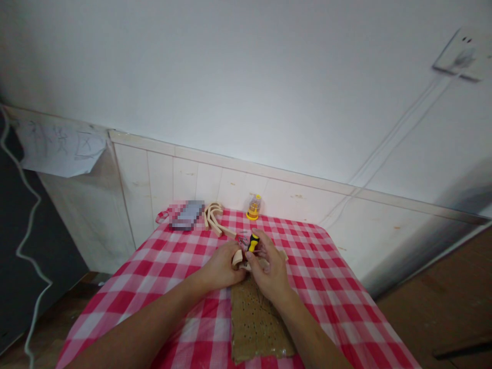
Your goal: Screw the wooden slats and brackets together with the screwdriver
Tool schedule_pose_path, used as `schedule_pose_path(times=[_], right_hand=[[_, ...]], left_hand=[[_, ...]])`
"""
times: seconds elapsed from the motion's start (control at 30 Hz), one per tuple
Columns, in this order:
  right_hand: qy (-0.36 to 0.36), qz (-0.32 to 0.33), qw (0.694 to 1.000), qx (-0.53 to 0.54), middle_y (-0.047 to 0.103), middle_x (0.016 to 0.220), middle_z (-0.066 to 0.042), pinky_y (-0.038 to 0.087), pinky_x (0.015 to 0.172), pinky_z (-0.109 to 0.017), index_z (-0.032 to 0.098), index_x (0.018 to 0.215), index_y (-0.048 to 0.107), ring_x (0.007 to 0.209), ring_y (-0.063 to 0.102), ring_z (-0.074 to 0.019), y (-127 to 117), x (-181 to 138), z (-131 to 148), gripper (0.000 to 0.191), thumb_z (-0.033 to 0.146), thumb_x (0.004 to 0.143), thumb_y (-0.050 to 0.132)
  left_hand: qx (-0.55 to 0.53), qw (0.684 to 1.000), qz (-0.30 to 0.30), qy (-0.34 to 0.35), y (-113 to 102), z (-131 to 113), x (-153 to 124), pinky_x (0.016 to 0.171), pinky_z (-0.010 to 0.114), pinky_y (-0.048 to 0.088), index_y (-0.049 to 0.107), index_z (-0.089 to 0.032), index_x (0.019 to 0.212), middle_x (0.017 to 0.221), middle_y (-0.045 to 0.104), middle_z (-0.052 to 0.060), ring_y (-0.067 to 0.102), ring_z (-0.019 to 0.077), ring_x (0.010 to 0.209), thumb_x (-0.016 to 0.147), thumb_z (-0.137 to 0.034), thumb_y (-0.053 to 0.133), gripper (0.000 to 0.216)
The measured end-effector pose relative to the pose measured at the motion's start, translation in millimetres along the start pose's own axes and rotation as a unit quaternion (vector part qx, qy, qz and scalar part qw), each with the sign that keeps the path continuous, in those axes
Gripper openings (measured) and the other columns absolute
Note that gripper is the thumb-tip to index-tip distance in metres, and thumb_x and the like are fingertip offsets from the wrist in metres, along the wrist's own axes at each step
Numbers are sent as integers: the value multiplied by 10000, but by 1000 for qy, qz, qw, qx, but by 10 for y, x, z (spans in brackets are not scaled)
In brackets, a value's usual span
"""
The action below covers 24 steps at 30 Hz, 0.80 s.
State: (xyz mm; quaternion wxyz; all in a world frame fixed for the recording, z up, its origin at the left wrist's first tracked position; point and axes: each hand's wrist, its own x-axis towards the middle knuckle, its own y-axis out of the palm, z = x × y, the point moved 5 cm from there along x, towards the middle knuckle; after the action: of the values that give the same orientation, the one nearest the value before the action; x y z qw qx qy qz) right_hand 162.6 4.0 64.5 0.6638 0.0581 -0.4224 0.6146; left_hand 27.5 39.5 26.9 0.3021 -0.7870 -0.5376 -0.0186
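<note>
Both my hands meet at the middle of a table covered with a red and white checked cloth (326,287). My left hand (221,266) is closed on a small pale wooden piece (237,256). Fingers of my right hand (269,271) are wrapped round a short screwdriver with a yellow and black handle (253,242), held upright beside that piece. Under the hands lies a brown board with rows of small holes (253,323). What the screwdriver's tip touches is hidden by my fingers.
Curved pale wooden strips (213,215) lie at the table's far edge, next to a blurred grey object (186,215). A small clear and yellow container (254,206) stands by the white panelled wall. A wall socket with cables (463,54) is at the upper right.
</note>
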Motion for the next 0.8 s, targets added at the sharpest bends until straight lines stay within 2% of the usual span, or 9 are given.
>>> schedule_pose_path(times=[0.17,0.3,0.57,0.8], right_hand=[[-3,1,1000,12,713,1258,-87,602,959,-395,252,1402,535,1081,735,-234,19,-22,-28,503,176,908,590],[5,-4,1000,7,733,1214,-80,614,930,-385,246,1378,561,1030,748,-231,3,-7,-33,493,180,894,624],[-13,-21,999,-28,760,1124,-61,626,879,-375,250,1308,623,942,753,-230,-21,20,24,480,168,838,681],[-3,-31,999,-27,767,1089,-49,630,846,-366,257,1302,629,893,755,-223,-22,26,-6,480,200,833,712]], left_hand=[[-10,1000,4,-14,15,42,2,587,224,370,573,-173,775,742,559,-31,512,125,653,605,-89,625,197],[-27,999,17,-6,39,49,11,579,214,369,583,-171,778,732,559,-40,497,114,636,606,-76,611,199],[3,1000,-2,-9,5,20,4,616,225,385,597,-168,799,779,576,-32,514,124,670,600,-68,623,224],[-23,1000,4,-1,32,35,6,597,216,380,606,-171,829,773,574,-38,506,116,652,606,-59,608,250]])
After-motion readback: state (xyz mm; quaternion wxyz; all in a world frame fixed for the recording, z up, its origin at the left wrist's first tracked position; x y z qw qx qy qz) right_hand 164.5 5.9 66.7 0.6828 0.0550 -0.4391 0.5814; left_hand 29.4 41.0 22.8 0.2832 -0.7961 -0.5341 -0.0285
